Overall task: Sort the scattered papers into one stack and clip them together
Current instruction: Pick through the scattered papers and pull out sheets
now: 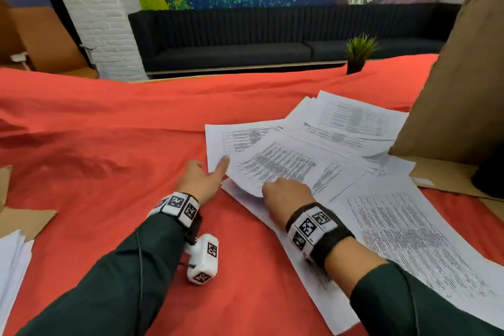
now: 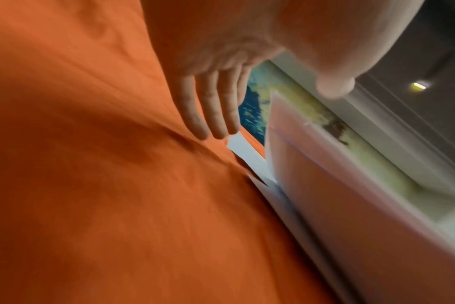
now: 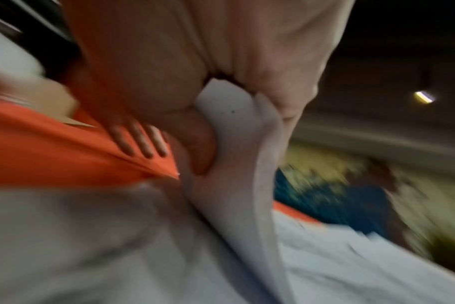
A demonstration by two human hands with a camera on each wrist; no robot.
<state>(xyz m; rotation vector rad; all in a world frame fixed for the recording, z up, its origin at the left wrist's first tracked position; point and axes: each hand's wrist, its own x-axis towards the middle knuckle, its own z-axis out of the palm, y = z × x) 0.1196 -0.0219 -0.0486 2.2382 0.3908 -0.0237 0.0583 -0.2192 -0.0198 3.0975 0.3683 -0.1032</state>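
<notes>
- Red cloth covers the table; behind it runs a dark sofa under a painted wall, with a small potted plant at the table's far edge.
- Printed papers lie fanned and overlapping on the right half of the cloth, the nearest sheet reaching toward the near edge beside the right forearm.
- The right hand pinches the near edge of one sheet, thumb under and fingers over, lifting that edge so it curls off the pile; the right wrist view shows the paper clamped against the thumb.
- The left hand rests just left of the pile, fingers straight and spread loosely over the cloth, thumb out toward the raised sheet's edge, gripping nothing.
- Another white stack sits at the near left corner, well apart from the rest.
- Brown cardboard stands at the right.
</notes>
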